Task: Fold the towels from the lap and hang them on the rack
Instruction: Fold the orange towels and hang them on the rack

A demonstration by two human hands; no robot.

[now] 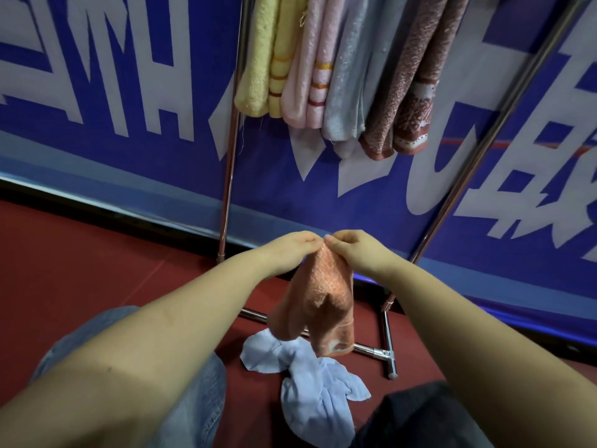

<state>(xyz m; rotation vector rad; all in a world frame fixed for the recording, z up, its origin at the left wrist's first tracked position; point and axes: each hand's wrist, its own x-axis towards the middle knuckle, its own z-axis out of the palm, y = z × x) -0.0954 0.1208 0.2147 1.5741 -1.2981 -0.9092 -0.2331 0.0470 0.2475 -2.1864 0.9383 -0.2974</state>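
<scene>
An orange towel (319,295) hangs in the air in front of me, pinched at its top by both hands held close together. My left hand (290,248) grips the top from the left and my right hand (353,250) from the right, fingertips almost touching. The towel droops in loose folds toward the floor. A pale blue towel (310,379) lies crumpled between my knees, below the orange one. The metal rack (227,176) stands ahead, with several folded towels hanging from it: yellow (268,59), pink (310,69), grey (349,76) and brown-red (410,85).
The rack's chrome base bars (386,331) lie on the red floor (80,270) just beyond the towels. A blue banner with white lettering (129,92) covers the wall behind. My left knee in blue jeans (206,399) and a dark cloth (416,415) at the right frame the lap.
</scene>
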